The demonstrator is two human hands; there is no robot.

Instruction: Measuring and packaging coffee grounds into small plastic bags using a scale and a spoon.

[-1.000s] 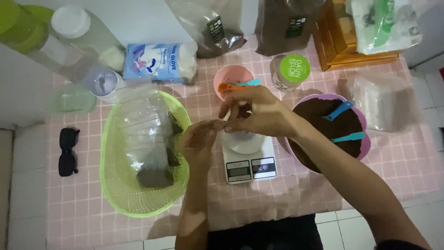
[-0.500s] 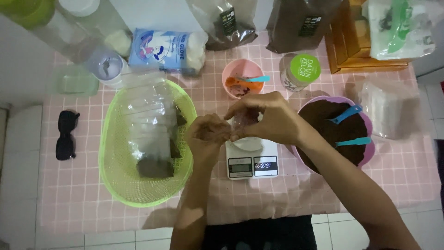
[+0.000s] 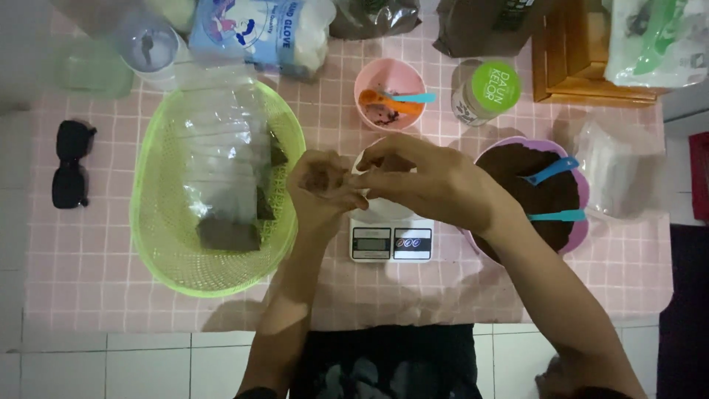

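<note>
**Fingers pinch small brown-filled packet above the scale**

Fingers [image 3: 373, 164] of the right hand [image 3: 425, 181] are closed in a pinch on the top of a small clear packet [image 3: 323, 179] with brown fill; the left hand [image 3: 325, 188] cups and grips the same packet from below. Both hands meet just over a white cup [image 3: 384, 209] that sits on the white kitchen scale [image 3: 391, 240], probably so any spill drops back into the cup. Exact contact of the left fingertips is blurred.

Left of the hands, touching the left wrist area, a green basket [image 3: 159, 244] holds clear bags, some already with dark fill. Right, a purple bowl [image 3: 580, 229] of brown powder with two blue scoops [image 3: 550, 170] sits beside the right forearm. Behind the hands: a pink bowl [image 3: 369, 81] with orange and blue spoons, and a jar with a green lid [image 3: 493, 87]. Far edge: a blue-white glove pack [image 3: 255, 33], dark bags, a wooden box [image 3: 572, 63]. Black sunglasses [image 3: 72, 162] lie well apart at left. The desk [image 3: 88, 288] wears a pink checked cloth. The right arm crosses in front of the purple bowl; the hands hide most of the cup.
</note>
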